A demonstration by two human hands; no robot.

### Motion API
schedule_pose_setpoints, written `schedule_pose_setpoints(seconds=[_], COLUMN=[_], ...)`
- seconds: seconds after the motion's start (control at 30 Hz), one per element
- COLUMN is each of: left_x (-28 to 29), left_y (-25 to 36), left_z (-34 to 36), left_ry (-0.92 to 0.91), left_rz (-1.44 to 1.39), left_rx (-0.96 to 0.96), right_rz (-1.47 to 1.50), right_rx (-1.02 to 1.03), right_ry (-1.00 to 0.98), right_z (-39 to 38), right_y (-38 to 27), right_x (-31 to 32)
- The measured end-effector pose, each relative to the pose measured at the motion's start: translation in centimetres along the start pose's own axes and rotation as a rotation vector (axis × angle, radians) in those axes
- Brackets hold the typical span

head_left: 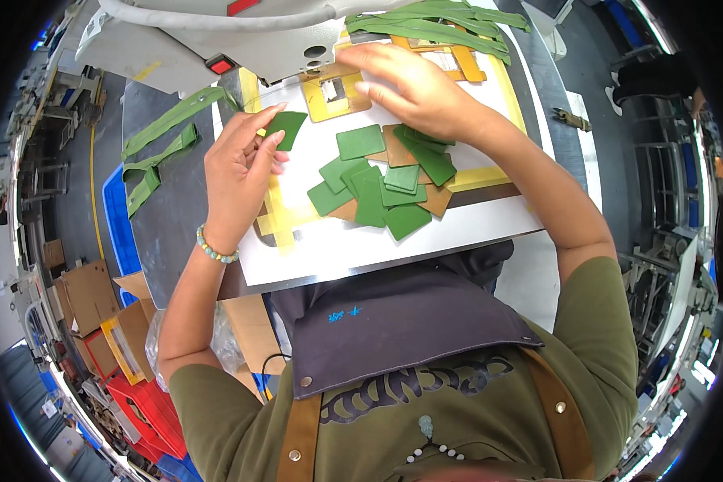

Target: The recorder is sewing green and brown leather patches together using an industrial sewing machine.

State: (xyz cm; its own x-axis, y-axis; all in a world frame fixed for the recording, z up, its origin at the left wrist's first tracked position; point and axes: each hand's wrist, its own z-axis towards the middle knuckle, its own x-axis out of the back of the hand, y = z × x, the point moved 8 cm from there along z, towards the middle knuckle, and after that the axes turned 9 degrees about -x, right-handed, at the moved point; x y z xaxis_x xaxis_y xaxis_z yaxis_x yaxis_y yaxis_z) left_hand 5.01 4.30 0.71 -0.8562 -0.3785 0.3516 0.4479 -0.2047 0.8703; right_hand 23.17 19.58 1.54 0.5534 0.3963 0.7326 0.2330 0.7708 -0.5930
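Observation:
My left hand [239, 173] pinches a small green square piece [287, 126] at the left of the work surface, below the pale grey machine [217, 40]. My right hand [418, 98] is raised with fingers apart over a yellow template with a square opening [321, 103], beside the machine head. A loose pile of green pieces [369, 199] and tan pieces [435, 199] lies on the white board [321, 251] below my hands. Another yellow template with orange bars [464, 63] lies at the back right, under several long green strips [434, 28].
More green strips [159, 139] lie on the grey table [169, 241] at left. A blue bin [119, 233] stands beside it, with cardboard boxes [84, 296] and red crates [145, 410] beyond. A small dark tool [570, 119] lies at the right edge. Another person's dark-clad legs [651, 80] show at upper right.

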Motion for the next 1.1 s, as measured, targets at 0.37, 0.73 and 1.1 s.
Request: schedule_pose_setpoints(seconds=[0.37, 0.73, 1.1], left_x=[-4.4, -6.5, -7.2], left_y=[4.5, 1.7, 2.4], left_z=[1.7, 2.8, 3.4], left_ry=[-0.196, -0.345, -0.431], left_rz=[0.840, 0.922, 0.991], left_rx=[-1.074, -0.934, -0.903], right_rz=[-0.222, -0.105, -0.074], right_rx=[0.139, 0.207, 0.237], right_ry=[-0.072, 0.009, -0.003], right_z=[-1.1, -1.0, -1.0], right_y=[0.1, 1.0, 0.7], right_x=[-1.7, -0.4, -0.8])
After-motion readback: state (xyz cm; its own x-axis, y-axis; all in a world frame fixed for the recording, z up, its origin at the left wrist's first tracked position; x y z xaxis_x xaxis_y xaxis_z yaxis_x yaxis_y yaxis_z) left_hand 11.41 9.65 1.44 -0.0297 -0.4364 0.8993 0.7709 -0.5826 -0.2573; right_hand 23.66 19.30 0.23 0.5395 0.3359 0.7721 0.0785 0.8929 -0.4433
